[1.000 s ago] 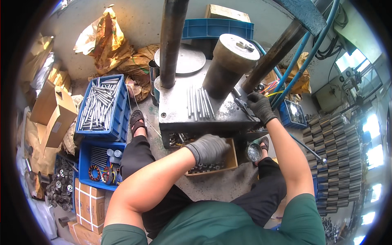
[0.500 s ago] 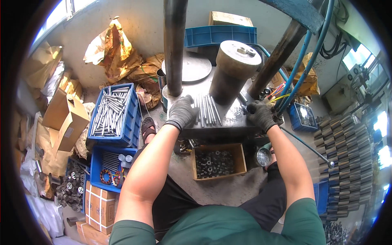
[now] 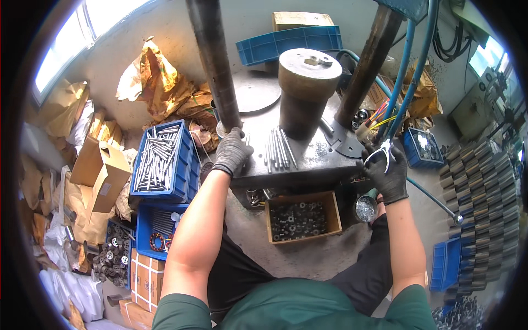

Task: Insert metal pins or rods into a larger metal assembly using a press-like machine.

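My left hand (image 3: 234, 151), in a grey glove, rests at the left front of the metal press table (image 3: 324, 157), its thumb apart from the fingers and nothing visible held. It is beside the foot of the left steel column (image 3: 215, 66). To its right lies a row of slim metal rods (image 3: 280, 149), in front of a thick steel cylinder (image 3: 302, 104). My gloved right hand (image 3: 391, 179) is closed on a forked silver tool that looks like pliers (image 3: 387, 152), just off the table's right corner. A dark notched plate (image 3: 346, 144) lies near it.
Below the table stands a cardboard box (image 3: 335, 220) of small metal parts, with a round metal container (image 3: 366, 208) beside it. Blue crates (image 3: 190, 170) of rods are stacked at left. Blue hoses (image 3: 415, 71) hang at right, before stacked metal cylinders (image 3: 484, 209).
My right hand has moved right, off the table's corner, and now shows the silver tool in its grip. The left hand has shifted slightly left, away from the rods. The view has shifted slightly.
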The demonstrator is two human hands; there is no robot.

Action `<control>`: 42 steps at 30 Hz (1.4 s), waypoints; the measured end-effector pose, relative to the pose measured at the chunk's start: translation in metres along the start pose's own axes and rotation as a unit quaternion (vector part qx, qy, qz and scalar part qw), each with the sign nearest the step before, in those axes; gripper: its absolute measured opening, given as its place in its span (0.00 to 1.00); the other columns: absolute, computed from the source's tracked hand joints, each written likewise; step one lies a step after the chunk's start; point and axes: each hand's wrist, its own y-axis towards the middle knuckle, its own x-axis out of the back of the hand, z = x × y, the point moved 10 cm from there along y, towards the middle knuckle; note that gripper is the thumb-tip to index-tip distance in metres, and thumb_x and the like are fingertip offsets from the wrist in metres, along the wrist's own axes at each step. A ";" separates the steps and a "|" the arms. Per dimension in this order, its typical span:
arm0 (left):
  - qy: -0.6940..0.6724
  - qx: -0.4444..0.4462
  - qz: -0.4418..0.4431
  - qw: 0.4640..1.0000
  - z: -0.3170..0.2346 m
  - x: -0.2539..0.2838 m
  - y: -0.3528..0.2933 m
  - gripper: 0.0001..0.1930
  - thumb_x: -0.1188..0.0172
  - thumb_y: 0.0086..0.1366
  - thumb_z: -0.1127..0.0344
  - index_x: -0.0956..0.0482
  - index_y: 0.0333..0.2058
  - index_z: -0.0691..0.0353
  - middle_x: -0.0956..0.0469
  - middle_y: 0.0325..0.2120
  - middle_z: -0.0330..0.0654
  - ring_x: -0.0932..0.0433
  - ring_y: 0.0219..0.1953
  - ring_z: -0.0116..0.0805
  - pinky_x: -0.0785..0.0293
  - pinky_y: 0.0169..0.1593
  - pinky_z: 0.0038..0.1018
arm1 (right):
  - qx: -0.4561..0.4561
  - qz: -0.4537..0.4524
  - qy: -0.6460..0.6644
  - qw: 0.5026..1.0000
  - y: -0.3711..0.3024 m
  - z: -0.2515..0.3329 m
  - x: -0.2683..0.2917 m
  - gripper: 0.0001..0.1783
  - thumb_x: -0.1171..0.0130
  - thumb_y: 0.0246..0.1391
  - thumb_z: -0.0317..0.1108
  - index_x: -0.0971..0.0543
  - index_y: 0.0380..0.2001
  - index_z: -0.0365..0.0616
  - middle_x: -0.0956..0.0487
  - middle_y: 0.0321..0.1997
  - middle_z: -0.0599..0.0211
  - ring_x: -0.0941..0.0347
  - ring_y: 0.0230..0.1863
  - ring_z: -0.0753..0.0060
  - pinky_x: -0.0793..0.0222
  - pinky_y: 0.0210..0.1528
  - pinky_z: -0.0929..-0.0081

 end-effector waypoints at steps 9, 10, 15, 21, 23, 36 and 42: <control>-0.594 0.028 0.133 0.793 -0.106 -0.027 -0.044 0.23 0.44 0.62 0.72 0.27 0.57 0.67 0.20 0.38 0.45 0.20 0.33 0.33 0.19 0.40 0.29 | -0.057 -0.047 -0.154 0.985 -0.023 -0.042 0.020 0.23 0.39 0.54 0.34 0.26 0.54 0.39 0.21 0.50 0.53 0.19 0.45 0.58 0.19 0.44 0.59; -0.515 -0.021 0.140 0.846 -0.120 -0.031 -0.052 0.20 0.43 0.63 0.73 0.23 0.55 0.67 0.19 0.38 0.45 0.19 0.34 0.30 0.21 0.38 0.26 | -0.021 -0.040 -0.181 0.982 -0.023 -0.039 0.020 0.24 0.39 0.53 0.33 0.26 0.54 0.40 0.20 0.49 0.55 0.19 0.45 0.59 0.20 0.44 0.60; -0.110 -0.269 0.048 0.956 -0.175 -0.072 -0.062 0.16 0.44 0.62 0.79 0.19 0.48 0.65 0.20 0.44 0.48 0.18 0.46 0.45 0.22 0.51 0.33 | 0.026 -0.063 -0.243 0.968 -0.025 -0.038 0.035 0.26 0.40 0.52 0.30 0.27 0.56 0.39 0.20 0.51 0.57 0.19 0.43 0.65 0.22 0.42 0.68; 0.062 -0.260 0.036 0.963 -0.197 -0.091 -0.058 0.11 0.37 0.62 0.70 0.16 0.44 0.61 0.21 0.43 0.53 0.19 0.46 0.54 0.22 0.52 0.41 | 0.015 -0.095 -0.265 0.960 -0.035 -0.038 0.039 0.29 0.41 0.52 0.30 0.28 0.59 0.37 0.20 0.52 0.57 0.20 0.44 0.68 0.25 0.45 0.74; 0.062 -0.267 0.034 0.961 -0.199 -0.098 -0.055 0.11 0.36 0.63 0.67 0.16 0.44 0.59 0.21 0.43 0.53 0.20 0.46 0.55 0.23 0.52 0.44 | 0.012 -0.095 -0.263 0.960 -0.036 -0.039 0.041 0.29 0.41 0.53 0.30 0.28 0.60 0.37 0.20 0.52 0.56 0.20 0.44 0.68 0.24 0.45 0.74; 0.042 -0.236 0.028 0.970 -0.196 -0.097 -0.047 0.08 0.40 0.65 0.68 0.20 0.42 0.62 0.19 0.39 0.58 0.18 0.44 0.60 0.22 0.51 0.47 | -0.002 -0.089 -0.274 0.958 -0.042 -0.041 0.044 0.34 0.41 0.53 0.31 0.32 0.64 0.40 0.21 0.53 0.52 0.20 0.45 0.65 0.23 0.43 0.72; -0.112 -0.160 0.037 0.980 -0.176 -0.090 -0.031 0.09 0.39 0.67 0.64 0.21 0.42 0.60 0.16 0.34 0.57 0.16 0.41 0.58 0.22 0.45 0.41 | -0.017 -0.074 -0.270 0.960 -0.039 -0.046 0.049 0.34 0.40 0.54 0.32 0.33 0.65 0.40 0.22 0.54 0.51 0.21 0.47 0.63 0.22 0.45 0.68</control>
